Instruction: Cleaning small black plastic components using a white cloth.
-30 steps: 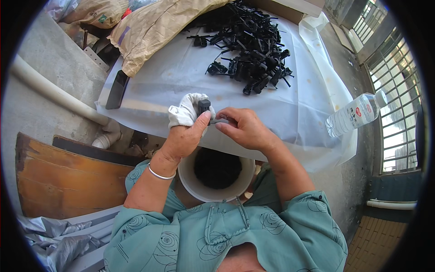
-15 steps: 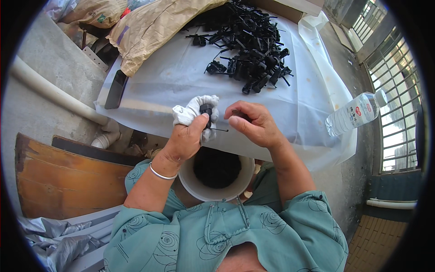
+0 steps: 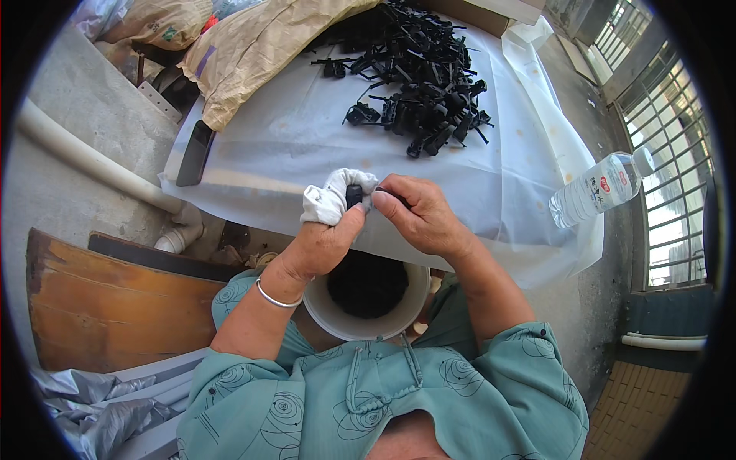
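Observation:
My left hand (image 3: 326, 247) is closed on a small black plastic part (image 3: 353, 195), thumb pressed against its near end. White cloth (image 3: 325, 202) covers the fingers of that hand, behind the part. Just to the right, my right hand (image 3: 425, 221) pinches a small dark piece (image 3: 396, 197) between thumb and fingers, its tip close to the black part. My fingers hide most of this piece, so its kind cannot be told. Below both hands stands a white bucket (image 3: 418, 295) with dark contents.
A heap of black plastic parts (image 3: 429, 100) lies on the table's white plastic sheet (image 3: 268, 165). Brown paper (image 3: 253, 65) and a phone (image 3: 196, 153) are at the left, a water bottle (image 3: 602, 188) at the right. A cardboard box (image 3: 491, 11) stands at the back.
My hands have come together, the right one moving left toward the black part. The part has turned in my left hand, and its thin stem no longer shows sticking out to the right.

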`<state>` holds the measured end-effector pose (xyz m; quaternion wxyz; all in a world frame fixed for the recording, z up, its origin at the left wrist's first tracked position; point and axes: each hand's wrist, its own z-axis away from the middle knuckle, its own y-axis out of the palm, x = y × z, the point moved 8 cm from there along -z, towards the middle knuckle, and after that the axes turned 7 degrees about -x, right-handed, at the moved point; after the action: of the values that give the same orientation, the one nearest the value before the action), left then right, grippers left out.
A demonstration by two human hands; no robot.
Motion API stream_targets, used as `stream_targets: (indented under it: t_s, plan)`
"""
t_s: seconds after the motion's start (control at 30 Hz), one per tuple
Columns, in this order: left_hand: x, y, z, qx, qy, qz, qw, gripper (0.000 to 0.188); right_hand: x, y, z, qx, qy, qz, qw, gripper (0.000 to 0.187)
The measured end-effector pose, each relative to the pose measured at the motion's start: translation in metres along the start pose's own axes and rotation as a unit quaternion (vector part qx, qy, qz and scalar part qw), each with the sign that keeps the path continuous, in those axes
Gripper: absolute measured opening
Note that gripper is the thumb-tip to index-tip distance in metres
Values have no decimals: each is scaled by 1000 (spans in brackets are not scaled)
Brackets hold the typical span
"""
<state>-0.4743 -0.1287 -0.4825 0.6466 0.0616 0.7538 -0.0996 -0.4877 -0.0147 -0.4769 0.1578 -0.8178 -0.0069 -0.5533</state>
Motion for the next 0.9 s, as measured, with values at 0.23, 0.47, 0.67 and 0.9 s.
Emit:
stream_targets:
  t_s: [0.23, 0.47, 0.67, 0.9]
  plan:
    - [8, 5, 0, 11, -50, 12, 999, 23, 7, 8, 2, 41, -69, 62, 995, 23]
    - [-21, 9, 8, -12, 109, -212, 971, 26, -3, 13, 7, 10, 12, 11, 1000, 24]
    - [-25, 6, 11, 74, 124, -309, 940, 33, -9, -53, -6, -131, -56, 334, 932, 7]
    - [-8, 0, 0, 16, 108, -322, 941, 26, -36, -61, -17, -102, -4, 492, 865, 28]
